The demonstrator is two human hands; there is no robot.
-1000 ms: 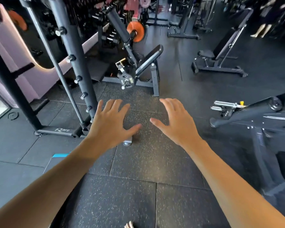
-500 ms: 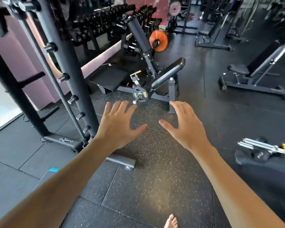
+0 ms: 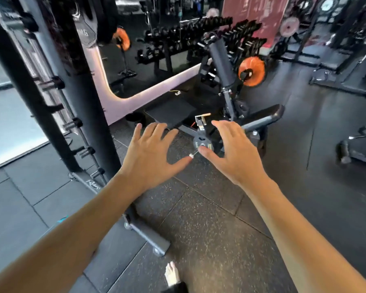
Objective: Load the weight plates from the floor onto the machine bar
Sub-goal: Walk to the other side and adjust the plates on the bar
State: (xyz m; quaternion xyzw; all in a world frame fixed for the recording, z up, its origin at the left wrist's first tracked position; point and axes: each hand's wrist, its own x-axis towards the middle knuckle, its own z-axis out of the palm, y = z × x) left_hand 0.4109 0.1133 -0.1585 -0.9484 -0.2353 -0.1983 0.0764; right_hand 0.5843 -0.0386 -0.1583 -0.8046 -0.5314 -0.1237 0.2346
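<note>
Hands out front, nothing held: my left hand (image 3: 150,150) & right hand (image 3: 234,154) fingers spread, both just short of small grey weight plate (image 3: 201,142) on machine bar.

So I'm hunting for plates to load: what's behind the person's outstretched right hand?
Behind the right hand a small round dark weight plate sits on the grey machine's peg, partly showing. The hand covers the plate's right edge and the frame behind it.

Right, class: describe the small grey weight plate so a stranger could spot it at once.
Find the tall black rack upright on the left, then the angled machine right of it. The small grey plate sits low on its bar, between both open hands; the other plates nearby are orange.
</note>
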